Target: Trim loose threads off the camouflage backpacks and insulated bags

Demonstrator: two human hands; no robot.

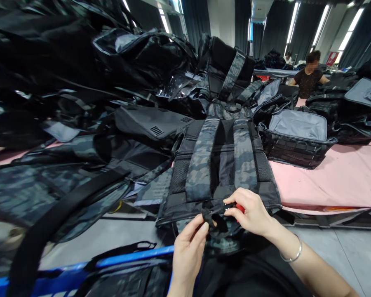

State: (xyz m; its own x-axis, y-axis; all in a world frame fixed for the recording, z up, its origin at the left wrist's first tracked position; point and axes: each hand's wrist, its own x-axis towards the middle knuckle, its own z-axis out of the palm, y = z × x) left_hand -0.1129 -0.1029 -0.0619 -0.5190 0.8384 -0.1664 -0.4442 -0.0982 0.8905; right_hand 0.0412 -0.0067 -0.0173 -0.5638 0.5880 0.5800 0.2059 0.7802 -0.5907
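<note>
A dark camouflage backpack [218, 165] lies back-side up in front of me, its two padded shoulder straps running toward me. At its near edge, my left hand [188, 251] pinches a short black strap [208, 214] between thumb and fingers. My right hand [252, 212], with a silver bangle on the wrist, grips a small red tool [239, 207] right beside that strap. What kind of tool it is cannot be made out. The two hands nearly touch.
A tall heap of black and camouflage backpacks [80, 82] fills the left and back. An open grey-lined bag [297, 138] sits on a pink table cover [336, 177] at the right. A seated person [311, 74] works far behind. A blue bar [126, 258] runs along the near left.
</note>
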